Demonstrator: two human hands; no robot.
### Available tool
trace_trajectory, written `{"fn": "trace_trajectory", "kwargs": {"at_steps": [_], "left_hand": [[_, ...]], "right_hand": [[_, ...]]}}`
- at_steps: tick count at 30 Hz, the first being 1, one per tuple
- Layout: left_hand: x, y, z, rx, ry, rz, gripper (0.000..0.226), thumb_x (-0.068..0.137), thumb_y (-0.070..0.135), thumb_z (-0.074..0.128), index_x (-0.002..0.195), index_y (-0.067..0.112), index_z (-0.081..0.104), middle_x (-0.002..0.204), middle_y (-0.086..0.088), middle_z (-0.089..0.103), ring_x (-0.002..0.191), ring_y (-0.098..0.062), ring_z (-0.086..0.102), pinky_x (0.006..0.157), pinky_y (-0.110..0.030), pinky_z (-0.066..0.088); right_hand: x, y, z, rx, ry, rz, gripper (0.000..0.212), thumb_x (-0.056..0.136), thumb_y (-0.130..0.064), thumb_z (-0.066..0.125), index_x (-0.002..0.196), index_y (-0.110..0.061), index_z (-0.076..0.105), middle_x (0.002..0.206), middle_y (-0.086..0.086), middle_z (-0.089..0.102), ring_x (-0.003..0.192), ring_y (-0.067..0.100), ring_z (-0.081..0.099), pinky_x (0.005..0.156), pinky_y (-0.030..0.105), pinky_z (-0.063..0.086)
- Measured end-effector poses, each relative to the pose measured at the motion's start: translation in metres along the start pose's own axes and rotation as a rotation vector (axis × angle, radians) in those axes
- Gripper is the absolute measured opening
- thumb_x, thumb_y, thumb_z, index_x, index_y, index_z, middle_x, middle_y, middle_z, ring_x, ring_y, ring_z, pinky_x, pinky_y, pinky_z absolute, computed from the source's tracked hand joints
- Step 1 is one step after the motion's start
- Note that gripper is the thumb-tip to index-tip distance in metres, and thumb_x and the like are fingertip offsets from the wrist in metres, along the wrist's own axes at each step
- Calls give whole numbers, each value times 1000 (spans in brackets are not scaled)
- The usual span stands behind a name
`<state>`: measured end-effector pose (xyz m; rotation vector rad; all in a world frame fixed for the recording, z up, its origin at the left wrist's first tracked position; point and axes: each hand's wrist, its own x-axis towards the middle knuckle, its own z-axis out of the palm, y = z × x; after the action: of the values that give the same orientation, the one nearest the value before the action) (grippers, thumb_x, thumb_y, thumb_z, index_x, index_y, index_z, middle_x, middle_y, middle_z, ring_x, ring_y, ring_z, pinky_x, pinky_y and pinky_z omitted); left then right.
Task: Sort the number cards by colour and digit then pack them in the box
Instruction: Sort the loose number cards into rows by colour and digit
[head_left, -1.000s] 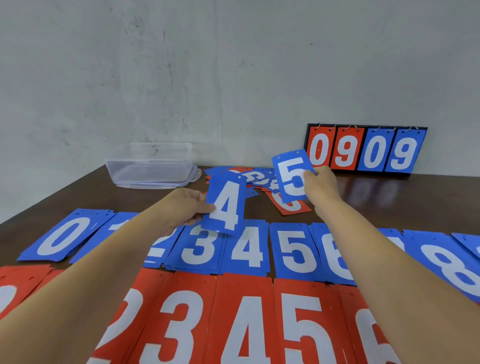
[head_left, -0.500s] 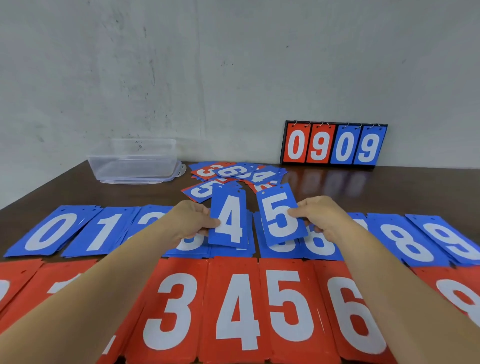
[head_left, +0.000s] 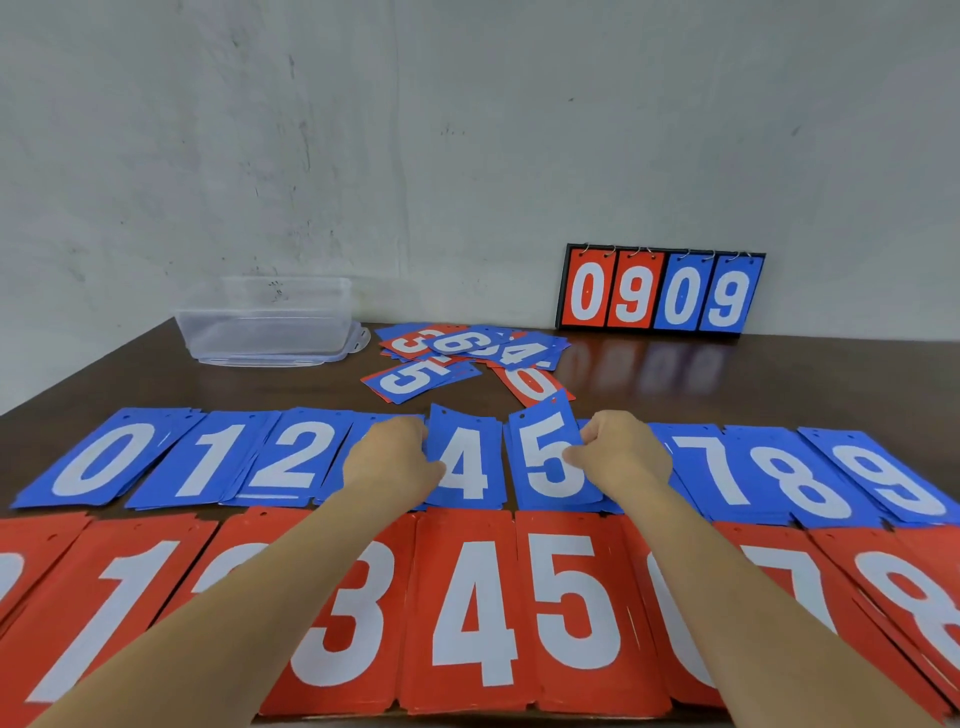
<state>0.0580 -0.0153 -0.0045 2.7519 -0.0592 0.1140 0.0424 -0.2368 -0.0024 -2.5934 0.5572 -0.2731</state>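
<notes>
Number cards (head_left: 472, 613) fill the worktop (head_left: 727, 384) in red and blue rows, unsorted heap (head_left: 467, 353) at twelve o'clock, box (head_left: 270, 322) at eleven. Left hand (head_left: 392, 460) pinches a blue 4 (head_left: 465, 467), right hand (head_left: 626, 457) a blue 5 (head_left: 545, 462); careless release may skew their stacks.

Far left stands one clear box (head_left: 265, 325); far right, one scoreboard (head_left: 660, 293) with four cards, two red and two blue. Your left hand (head_left: 389, 460) holds one blue 4 card (head_left: 467, 467), your right hand (head_left: 626, 457) one blue 5 card (head_left: 545, 457). Across the blue row (head_left: 291, 457) you can read eight digits. The near red row (head_left: 472, 613) shows nine piles. The loose heap (head_left: 467, 345) far off shows five digits.
</notes>
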Motion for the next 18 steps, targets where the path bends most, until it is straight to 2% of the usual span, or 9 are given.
{"fn": "trace_trajectory", "kwargs": {"at_steps": [5, 8, 12, 15, 18], "left_hand": [[3, 0, 3, 127, 12, 6, 22, 87, 36, 65, 94, 24, 49, 94, 1, 65, 84, -15, 61, 71, -28, 52], [3, 0, 4, 170, 24, 20, 27, 88, 36, 64, 107, 19, 58, 97, 1, 62, 88, -16, 60, 71, -27, 51], [3, 1, 6, 162, 29, 39, 29, 89, 32, 64, 113, 17, 59, 104, 0, 64, 93, -16, 61, 79, -29, 53], [3, 2, 6, 144, 35, 42, 30, 89, 29, 63, 116, 16, 59, 108, 0, 65, 96, -17, 61, 81, -29, 53], [1, 4, 4, 115, 58, 52, 29, 90, 26, 61, 117, 15, 59, 110, -1, 65, 99, -18, 61, 83, -30, 51]], "right_hand": [[2, -1, 9, -182, 61, -33, 34, 84, -32, 69, 67, -22, 41, 58, -5, 41, 53, 14, 39, 46, 24, 26], [2, 1, 10, -237, 73, -68, 31, 83, -39, 70, 74, -22, 46, 64, -4, 47, 69, 18, 48, 48, 25, 29], [-2, -2, 8, -276, 61, -71, 29, 84, -43, 69, 93, -21, 51, 84, -1, 60, 89, 19, 58, 57, 28, 38], [-3, -4, 9, -287, 60, -59, 28, 86, -43, 68, 97, -20, 55, 90, 1, 63, 92, 19, 58, 60, 29, 40], [-3, -4, 9, -262, 62, -54, 23, 86, -39, 68, 95, -21, 57, 87, 0, 61, 92, 19, 56, 62, 30, 42]]}}
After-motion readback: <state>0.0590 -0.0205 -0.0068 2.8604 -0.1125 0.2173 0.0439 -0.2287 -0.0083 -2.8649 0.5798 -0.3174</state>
